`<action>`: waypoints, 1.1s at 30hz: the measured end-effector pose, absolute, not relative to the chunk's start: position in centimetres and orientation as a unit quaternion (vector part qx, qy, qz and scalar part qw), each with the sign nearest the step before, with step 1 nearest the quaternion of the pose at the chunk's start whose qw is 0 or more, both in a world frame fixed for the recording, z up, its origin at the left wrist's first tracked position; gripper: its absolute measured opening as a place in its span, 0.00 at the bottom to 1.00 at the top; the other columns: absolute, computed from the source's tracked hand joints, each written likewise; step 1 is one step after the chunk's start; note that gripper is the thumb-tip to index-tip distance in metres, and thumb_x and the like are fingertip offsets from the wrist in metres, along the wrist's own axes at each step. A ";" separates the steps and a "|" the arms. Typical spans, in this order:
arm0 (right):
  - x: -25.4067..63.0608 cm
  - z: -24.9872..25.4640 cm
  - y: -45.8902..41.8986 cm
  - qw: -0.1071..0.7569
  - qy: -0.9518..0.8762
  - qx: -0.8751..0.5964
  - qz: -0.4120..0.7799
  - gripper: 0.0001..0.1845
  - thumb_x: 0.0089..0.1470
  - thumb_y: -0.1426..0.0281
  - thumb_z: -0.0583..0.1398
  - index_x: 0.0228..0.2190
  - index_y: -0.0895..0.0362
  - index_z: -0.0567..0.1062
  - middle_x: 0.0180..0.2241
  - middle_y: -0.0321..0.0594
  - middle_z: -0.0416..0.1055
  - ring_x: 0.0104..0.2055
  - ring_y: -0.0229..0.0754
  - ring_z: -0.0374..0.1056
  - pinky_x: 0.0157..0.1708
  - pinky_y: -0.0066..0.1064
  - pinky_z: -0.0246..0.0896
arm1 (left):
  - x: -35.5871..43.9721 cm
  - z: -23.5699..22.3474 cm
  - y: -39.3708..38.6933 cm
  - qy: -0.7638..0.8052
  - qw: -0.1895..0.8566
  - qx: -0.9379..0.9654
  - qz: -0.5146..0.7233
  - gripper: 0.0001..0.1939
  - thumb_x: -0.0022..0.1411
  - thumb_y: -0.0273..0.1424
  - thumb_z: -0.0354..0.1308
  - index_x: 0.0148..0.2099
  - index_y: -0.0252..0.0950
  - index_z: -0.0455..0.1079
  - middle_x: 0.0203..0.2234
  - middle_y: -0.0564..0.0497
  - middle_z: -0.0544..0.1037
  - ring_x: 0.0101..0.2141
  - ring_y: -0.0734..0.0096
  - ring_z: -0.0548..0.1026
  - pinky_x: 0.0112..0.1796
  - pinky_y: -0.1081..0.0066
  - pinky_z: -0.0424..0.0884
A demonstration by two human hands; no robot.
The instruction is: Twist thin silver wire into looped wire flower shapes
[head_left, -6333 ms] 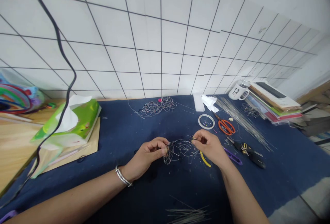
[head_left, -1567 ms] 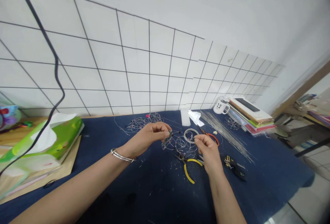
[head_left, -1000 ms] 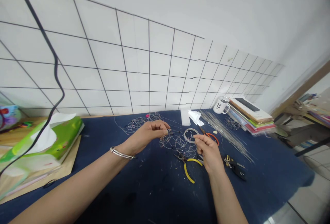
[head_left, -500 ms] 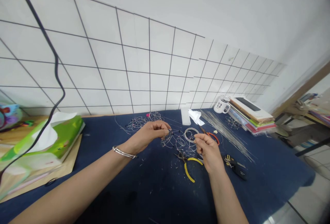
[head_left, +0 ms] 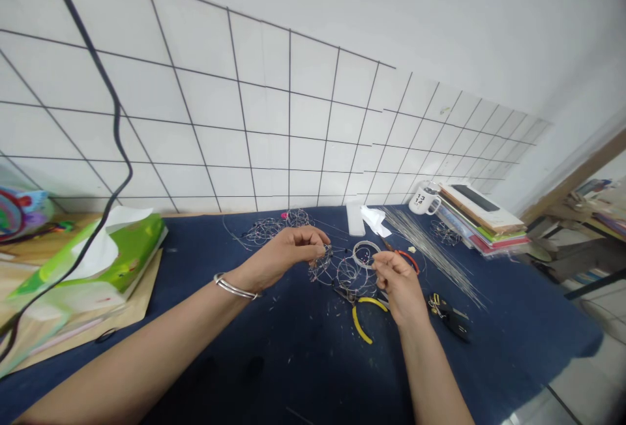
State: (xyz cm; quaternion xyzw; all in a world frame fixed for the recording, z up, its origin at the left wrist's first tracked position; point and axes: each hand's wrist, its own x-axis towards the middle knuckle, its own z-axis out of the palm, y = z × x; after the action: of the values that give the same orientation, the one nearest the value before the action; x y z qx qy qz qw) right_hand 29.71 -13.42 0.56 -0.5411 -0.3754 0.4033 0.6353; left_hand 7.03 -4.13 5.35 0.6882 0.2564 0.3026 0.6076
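My left hand (head_left: 298,248), with a silver bangle on its wrist, pinches thin beaded wire (head_left: 320,271) that hangs in loops below the fingertips. To its right, my right hand (head_left: 402,285) is closed, thumb against fingertips; what lies between them is too fine to make out. Between and behind the hands sits a round clear dish (head_left: 354,257) with small dark and pale beads inside. More looped wire (head_left: 348,276) lies in front of it. Yellow-handled pliers (head_left: 362,327) rest on the dark blue cloth just left of my right hand.
Tangled beaded wire (head_left: 261,232) lies by the tiled wall. Toward the right are straight wires (head_left: 430,249), orange-handled pliers (head_left: 411,259), black-handled snips (head_left: 454,324), a white mug (head_left: 421,201) and stacked books (head_left: 484,216). A green tissue pack (head_left: 139,249) stands left, near a hanging black cable (head_left: 117,112).
The view has shifted a little, so the surroundings sit slightly farther right. Both hands keep nearly the same pose and their pinched grips.
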 end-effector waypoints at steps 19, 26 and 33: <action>29.6 0.7 -13.6 0.598 -0.391 -0.584 0.386 0.10 0.42 0.71 0.59 0.29 0.58 0.77 0.23 0.37 0.69 0.20 0.32 0.54 0.22 0.26 0.46 | 7.0 5.9 -4.5 0.259 0.597 0.696 0.304 0.10 0.53 0.33 0.56 0.23 0.34 0.65 0.38 0.48 0.70 0.42 0.67 0.66 0.40 0.65 0.64; 29.5 0.7 -13.8 0.600 -0.397 -0.579 0.384 0.10 0.42 0.70 0.60 0.30 0.57 0.77 0.24 0.37 0.69 0.21 0.32 0.54 0.22 0.26 0.47 | 7.1 5.6 -4.2 0.263 0.600 0.691 0.307 0.09 0.53 0.32 0.56 0.23 0.34 0.65 0.38 0.49 0.70 0.41 0.67 0.67 0.39 0.65 0.64; 29.6 0.6 -13.8 0.598 -0.400 -0.583 0.377 0.10 0.42 0.70 0.60 0.31 0.56 0.77 0.28 0.38 0.71 0.22 0.33 0.55 0.23 0.27 0.50 | 7.1 5.4 -4.2 0.260 0.602 0.690 0.307 0.10 0.53 0.32 0.56 0.23 0.34 0.65 0.37 0.48 0.69 0.41 0.66 0.66 0.38 0.66 0.64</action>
State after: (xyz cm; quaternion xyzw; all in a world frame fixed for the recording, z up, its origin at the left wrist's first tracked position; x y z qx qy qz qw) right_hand 29.56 -13.80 0.60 -0.5831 -0.4003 0.3766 0.5983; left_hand 7.14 -4.18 5.40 0.6896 0.2601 0.3066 0.6023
